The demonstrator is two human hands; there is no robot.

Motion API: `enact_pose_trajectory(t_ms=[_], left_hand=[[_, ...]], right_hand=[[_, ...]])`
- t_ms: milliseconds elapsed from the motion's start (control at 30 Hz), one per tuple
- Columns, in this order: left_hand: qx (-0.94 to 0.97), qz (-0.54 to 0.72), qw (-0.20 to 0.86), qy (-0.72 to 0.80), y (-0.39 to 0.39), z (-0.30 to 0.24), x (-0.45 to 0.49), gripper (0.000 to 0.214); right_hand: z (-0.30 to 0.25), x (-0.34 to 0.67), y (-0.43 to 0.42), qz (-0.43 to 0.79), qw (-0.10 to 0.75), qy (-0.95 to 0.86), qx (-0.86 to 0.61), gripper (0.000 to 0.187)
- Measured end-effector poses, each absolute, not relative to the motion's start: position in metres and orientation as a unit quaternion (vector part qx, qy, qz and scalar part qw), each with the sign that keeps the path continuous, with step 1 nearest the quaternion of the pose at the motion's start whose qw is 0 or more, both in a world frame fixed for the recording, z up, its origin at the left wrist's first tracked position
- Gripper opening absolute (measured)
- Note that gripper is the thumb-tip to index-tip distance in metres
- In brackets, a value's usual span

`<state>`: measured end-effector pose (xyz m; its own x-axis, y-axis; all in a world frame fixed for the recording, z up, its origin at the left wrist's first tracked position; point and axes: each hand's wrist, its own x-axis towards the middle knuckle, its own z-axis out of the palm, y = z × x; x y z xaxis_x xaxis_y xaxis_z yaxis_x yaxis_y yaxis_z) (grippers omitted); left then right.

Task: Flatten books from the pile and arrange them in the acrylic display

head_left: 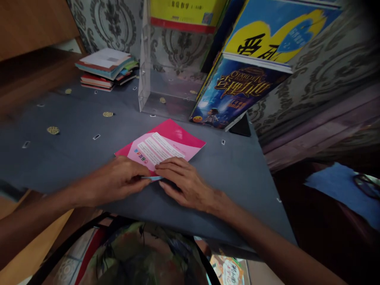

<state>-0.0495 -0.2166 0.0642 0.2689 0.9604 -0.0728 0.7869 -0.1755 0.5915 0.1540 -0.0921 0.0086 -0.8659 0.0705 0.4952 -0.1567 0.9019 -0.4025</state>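
A pink booklet (175, 136) with a paler panel of small printed text lies on the grey cloth, turned at an angle to me. My left hand (118, 178) pinches its near corner between thumb and forefinger, the other fingers curled. At that same corner, my right hand (184, 182) has its fingers over the cover and its thumb at the edge, gripping it. Between the two hands a thin light-blue strip (154, 178) shows under the pink cover. The underside of the booklet is hidden.
Behind the booklet stands a clear plastic rack (145, 79), with upright books (237, 91) at its right. A pile of books and papers (103, 63) sits at the back left. The grey tablecloth (246, 174) ends at the right. More books (230, 271) lie below the table's front edge.
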Motion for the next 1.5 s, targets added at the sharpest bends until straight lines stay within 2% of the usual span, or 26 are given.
enact_pose_trajectory(t_ms=[200, 400, 500, 667, 767, 933, 1233, 1367, 1500], left_hand=[[0.681, 0.210, 0.409, 0.570, -0.212, 0.056, -0.056, 0.031], [0.686, 0.211, 0.420, 0.555, -0.213, 0.055, -0.054, 0.032], [0.711, 0.188, 0.374, 0.565, -0.214, 0.054, -0.057, 0.033], [0.719, 0.170, 0.110, 0.665, -0.216, 0.045, -0.077, 0.035], [0.721, 0.148, 0.028, 0.676, -0.220, 0.034, -0.084, 0.035], [0.723, 0.129, -0.024, 0.678, -0.229, 0.020, -0.080, 0.034], [0.701, 0.193, -0.040, 0.685, -0.240, -0.004, -0.082, 0.045], [0.712, 0.197, -0.035, 0.673, -0.242, -0.019, -0.084, 0.050], [0.727, 0.194, -0.055, 0.656, -0.241, -0.032, -0.089, 0.049]], right_hand=[[-0.001, 0.157, -0.094, 0.239, 0.251, -0.938, 0.022, 0.027], [-0.005, 0.161, -0.092, 0.214, 0.239, -0.946, 0.042, 0.026], [-0.005, 0.162, -0.093, 0.192, 0.224, -0.954, 0.049, 0.024], [-0.002, 0.162, -0.096, 0.166, 0.232, -0.956, 0.063, 0.023], [0.002, 0.162, -0.100, 0.157, 0.214, -0.962, 0.063, 0.024], [0.009, 0.163, -0.109, 0.145, 0.173, -0.973, 0.054, 0.028], [0.016, 0.166, -0.112, 0.136, 0.091, -0.985, 0.047, 0.034], [0.015, 0.168, -0.109, 0.144, 0.092, -0.984, 0.045, 0.037], [0.005, 0.173, -0.089, 0.145, 0.120, -0.981, -0.046, 0.041]])
